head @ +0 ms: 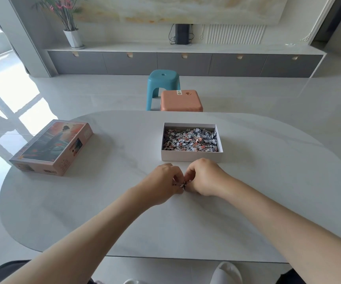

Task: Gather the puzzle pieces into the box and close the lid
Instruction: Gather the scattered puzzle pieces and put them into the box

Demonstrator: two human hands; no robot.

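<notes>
An open white box [191,157] stands on the table's middle, filled with a heap of puzzle pieces [190,140]. Just in front of it my left hand [163,182] and my right hand [203,178] meet, fingers curled. Between the fingertips they pinch a small clump of loose puzzle pieces [183,184] on the tabletop. The pink printed lid [51,147] lies apart at the table's left edge, picture side up.
The white oval table [104,201] spreads around the hands. Behind its far edge stand a blue stool [163,83] and an orange stool [181,100]. A long grey cabinet and a potted plant [69,21] line the back wall.
</notes>
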